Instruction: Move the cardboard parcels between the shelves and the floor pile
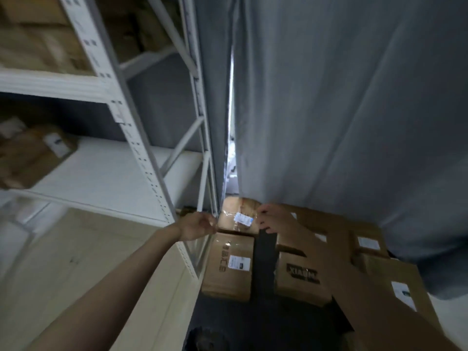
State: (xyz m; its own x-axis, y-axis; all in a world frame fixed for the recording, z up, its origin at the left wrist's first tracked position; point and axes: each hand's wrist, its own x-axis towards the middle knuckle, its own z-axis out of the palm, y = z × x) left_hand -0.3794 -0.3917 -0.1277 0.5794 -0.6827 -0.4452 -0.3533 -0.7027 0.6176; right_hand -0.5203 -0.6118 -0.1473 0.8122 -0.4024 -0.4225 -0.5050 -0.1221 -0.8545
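Note:
A small cardboard parcel [238, 219] with a white label lies at the far end of the floor pile, lit by the gap in the curtain. My left hand [197, 225] holds its left edge with curled fingers, close to the shelf post. My right hand [272, 219] grips its right edge, fingers curled over the corner. Nearer to me lie a labelled parcel [229, 267] on the left and a parcel printed with black letters [301, 277] on the right. My right forearm hides part of the right-hand row.
A white metal shelf rack [141, 153] stands at the left, with parcels [27, 158] on its middle shelf and more above. A grey curtain [342, 110] hangs behind the pile. More labelled parcels [402, 287] sit at the right. A dark floor strip [263, 312] runs between the rows.

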